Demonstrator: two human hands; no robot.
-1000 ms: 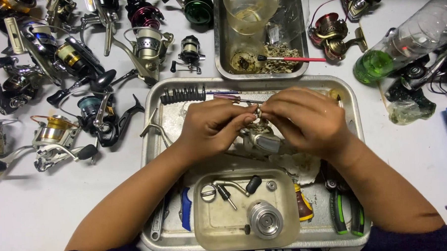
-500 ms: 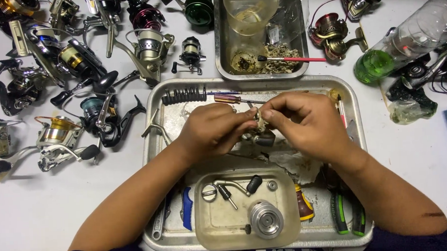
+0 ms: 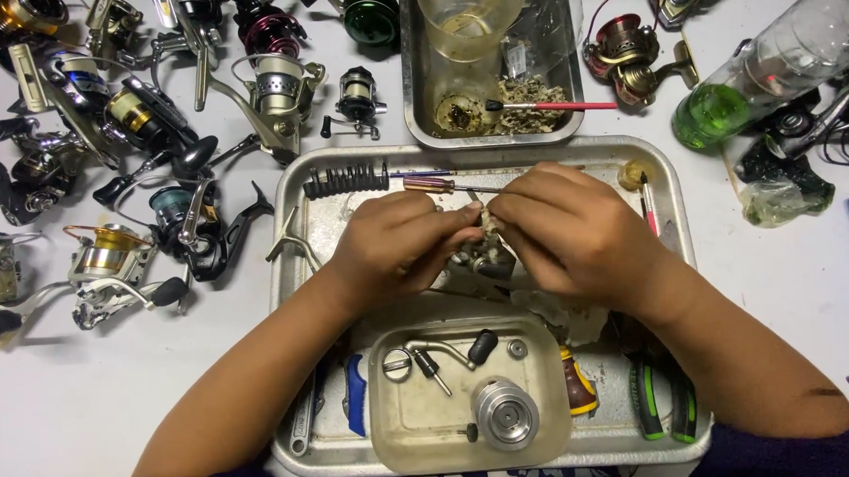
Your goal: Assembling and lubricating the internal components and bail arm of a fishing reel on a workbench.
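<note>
Over the large steel tray, our left hand and right hand pinch a small grey metal reel body between closed fingertips, just beyond the shallow beige plastic dish.

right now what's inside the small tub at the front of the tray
The small tub holds a silver spool, a crank handle with a black knob, a washer and a small screw. Anything beneath the spool is hidden.
</note>
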